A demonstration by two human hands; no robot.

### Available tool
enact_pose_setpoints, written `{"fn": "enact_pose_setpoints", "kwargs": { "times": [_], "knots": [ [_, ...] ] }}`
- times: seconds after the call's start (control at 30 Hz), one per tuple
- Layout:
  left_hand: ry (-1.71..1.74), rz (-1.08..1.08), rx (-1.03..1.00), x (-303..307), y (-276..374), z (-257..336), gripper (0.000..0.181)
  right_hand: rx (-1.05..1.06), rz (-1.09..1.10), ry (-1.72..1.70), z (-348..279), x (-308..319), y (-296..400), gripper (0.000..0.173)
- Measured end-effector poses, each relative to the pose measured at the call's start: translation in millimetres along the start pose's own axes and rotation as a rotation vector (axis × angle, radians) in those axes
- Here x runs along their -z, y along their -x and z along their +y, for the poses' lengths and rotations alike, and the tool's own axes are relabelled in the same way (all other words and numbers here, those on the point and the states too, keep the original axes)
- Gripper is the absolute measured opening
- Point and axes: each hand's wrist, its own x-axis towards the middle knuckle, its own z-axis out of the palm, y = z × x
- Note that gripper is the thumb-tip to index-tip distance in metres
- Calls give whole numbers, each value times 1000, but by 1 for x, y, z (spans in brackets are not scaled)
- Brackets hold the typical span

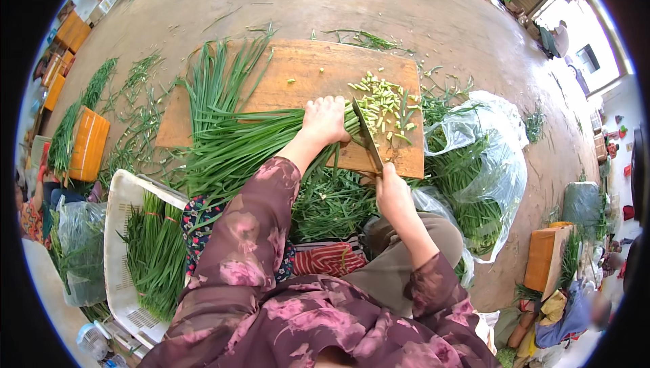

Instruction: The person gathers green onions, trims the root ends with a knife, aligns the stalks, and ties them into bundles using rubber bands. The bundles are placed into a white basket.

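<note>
On a wooden board (304,63), my left hand (325,119) grips a thick bundle of long green leafy stalks, perhaps garlic chives (244,134), near its cut end. My right hand (393,190) holds the handle of a knife (367,134), whose dark blade stands against the pale stalk ends, just right of my left hand. Short cut stem pieces (381,101) lie scattered on the board's right part. More long leaves (213,78) spread over the board's left side. The knife's handle is mostly hidden in my right hand.
A white plastic crate (114,246) with banded green bundles (157,256) stands at my left. A clear plastic bag (500,149) of greens lies right of the board. Loose leaves (330,205) are heaped below the board. Another person (38,200) sits at far left beside an orange-brown board (90,144).
</note>
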Motion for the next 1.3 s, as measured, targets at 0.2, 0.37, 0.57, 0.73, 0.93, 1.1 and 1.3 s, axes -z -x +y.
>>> {"fn": "enact_pose_setpoints", "kwargs": {
  "times": [0.2,0.37,0.57,0.73,0.93,1.1,1.3],
  "knots": [
    [-224,311,-171,13,47,32,109,73,299,382,34,12,-55,30],
    [673,44,-446,-25,150,48,69,110,132,603,1,36,-77,31],
    [1894,-702,518,-100,218,27,85,515,340,197,-105,28,-143,49],
    [2209,-109,594,-110,185,-14,94,646,6,266,-145,-40,-177,72],
    [2496,343,431,-68,153,-26,91,669,-411,276,-153,-8,-117,90],
    [2509,337,601,-52,184,11,76,654,-419,110,-115,0,-50,94],
    [2144,389,240,4,223,37,55,674,-131,-319,-112,48,4,89]
  ]
}}
